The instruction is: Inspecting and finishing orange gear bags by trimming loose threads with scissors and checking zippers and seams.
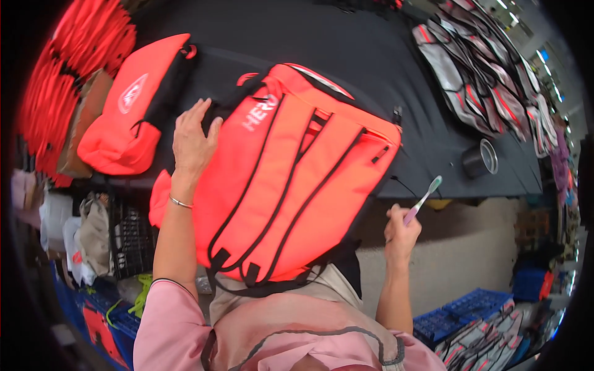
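A bright coral-red backpack (266,179) lies before me at the table's near edge, its two black-edged shoulder straps facing up and its lower end by my waist. My left hand (195,139) is at the bag's left side, fingers and thumb apart, holding nothing; whether it touches the fabric I cannot tell. My right hand (402,230) is off the bag's right side, closed round the handle of a toothbrush (425,199) with a pink-and-white handle. The bristle head points up and away from me.
A second coral-red bag (133,105) lies at the left, near stacked red bags (55,117) and a cardboard piece (85,120). A dark metal cup (481,159) stands on the black-covered table (371,37). Grey-and-red pieces (476,74) are piled far right. Blue crates (464,312) sit below.
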Motion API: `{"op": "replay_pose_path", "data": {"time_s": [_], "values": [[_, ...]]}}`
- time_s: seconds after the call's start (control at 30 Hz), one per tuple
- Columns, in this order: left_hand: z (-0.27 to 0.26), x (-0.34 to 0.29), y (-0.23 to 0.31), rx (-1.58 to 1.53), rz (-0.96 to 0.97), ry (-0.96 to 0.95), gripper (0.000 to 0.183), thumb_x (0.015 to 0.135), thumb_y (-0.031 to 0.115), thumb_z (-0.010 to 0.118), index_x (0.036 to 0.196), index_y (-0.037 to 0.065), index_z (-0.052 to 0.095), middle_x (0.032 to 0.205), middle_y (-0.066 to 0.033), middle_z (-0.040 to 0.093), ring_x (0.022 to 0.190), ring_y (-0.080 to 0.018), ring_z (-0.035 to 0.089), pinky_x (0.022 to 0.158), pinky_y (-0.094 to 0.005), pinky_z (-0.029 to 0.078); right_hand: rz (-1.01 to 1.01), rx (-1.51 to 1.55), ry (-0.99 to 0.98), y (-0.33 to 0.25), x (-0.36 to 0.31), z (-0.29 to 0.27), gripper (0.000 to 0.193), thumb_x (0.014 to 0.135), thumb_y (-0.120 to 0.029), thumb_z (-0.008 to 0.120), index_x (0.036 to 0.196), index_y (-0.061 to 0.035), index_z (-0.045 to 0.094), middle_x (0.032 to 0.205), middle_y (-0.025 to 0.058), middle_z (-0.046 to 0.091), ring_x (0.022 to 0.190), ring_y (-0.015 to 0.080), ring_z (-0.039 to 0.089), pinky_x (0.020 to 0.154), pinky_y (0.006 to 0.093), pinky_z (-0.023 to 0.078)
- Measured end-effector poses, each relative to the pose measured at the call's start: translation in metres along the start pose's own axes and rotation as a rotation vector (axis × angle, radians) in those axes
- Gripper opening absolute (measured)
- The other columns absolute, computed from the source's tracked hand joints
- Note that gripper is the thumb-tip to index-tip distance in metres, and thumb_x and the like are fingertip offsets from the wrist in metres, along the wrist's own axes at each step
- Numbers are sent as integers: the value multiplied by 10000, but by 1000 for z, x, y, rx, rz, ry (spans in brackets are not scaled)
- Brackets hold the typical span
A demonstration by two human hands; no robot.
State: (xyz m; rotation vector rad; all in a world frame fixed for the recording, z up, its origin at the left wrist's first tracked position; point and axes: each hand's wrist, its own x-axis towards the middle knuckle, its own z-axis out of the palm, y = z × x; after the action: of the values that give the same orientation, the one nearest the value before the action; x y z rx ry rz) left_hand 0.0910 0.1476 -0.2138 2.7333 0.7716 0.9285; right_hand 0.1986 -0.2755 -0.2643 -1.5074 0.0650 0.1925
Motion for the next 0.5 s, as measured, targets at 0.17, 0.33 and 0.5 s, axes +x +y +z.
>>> {"op": "replay_pose_path", "data": {"time_s": [0.17,0.33,0.5], "values": [[-25,-5,-11,266,-316,-415,967,797,519,734,1500,43,272,1263,-260,594,1066,-390,628,882,-483,521,-120,-216,-87,29,-25,34,305,878,-250,761,929,30,650,731,2,596,620,51,464,540,204,363],[-30,-6,-18,162,-353,-367,744,826,584,673,1221,-43,607,1043,-273,685,1007,-414,661,861,-463,534,1,-282,-163,23,-19,43,333,876,-250,756,979,41,633,758,4,602,673,67,488,610,233,414],[-45,-22,-28,2,-376,-345,582,897,502,618,1059,-54,674,955,-274,687,949,-417,667,816,-468,517,-116,-67,-150,16,-20,56,270,873,-107,713,1085,43,637,937,16,637,820,95,573,754,252,466]]}}
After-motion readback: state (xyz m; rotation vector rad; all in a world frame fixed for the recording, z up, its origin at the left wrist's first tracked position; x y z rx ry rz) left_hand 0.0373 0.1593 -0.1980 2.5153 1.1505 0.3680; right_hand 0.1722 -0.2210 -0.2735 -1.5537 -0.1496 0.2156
